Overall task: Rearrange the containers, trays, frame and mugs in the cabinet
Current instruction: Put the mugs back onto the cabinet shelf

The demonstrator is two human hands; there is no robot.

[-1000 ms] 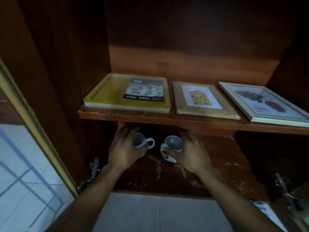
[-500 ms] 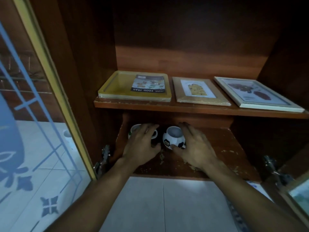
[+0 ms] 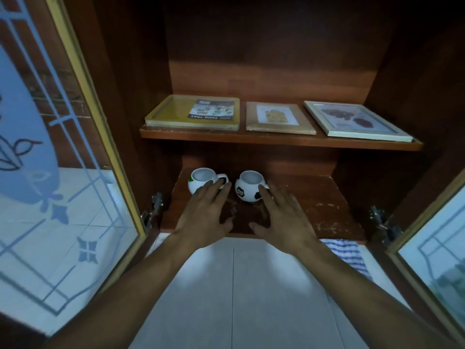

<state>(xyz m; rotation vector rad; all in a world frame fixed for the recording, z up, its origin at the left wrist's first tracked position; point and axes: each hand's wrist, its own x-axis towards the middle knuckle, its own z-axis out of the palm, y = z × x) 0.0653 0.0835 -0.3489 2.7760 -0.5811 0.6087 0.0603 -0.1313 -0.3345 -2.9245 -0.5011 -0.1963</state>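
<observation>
White mug point(image 3: 198, 178) and football mug point(image 3: 247, 190) stand at straight fingers' point(image 3: 212, 193) tips.

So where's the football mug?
In the head view, the football mug stands on the lower shelf, just right of the white mug and just past the right hand.

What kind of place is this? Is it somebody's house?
Probably a home: a wooden cabinet with a patterned glass door holds a white mug, a football mug, a yellow food tray and a wooden picture frame, above a tiled floor.
</observation>
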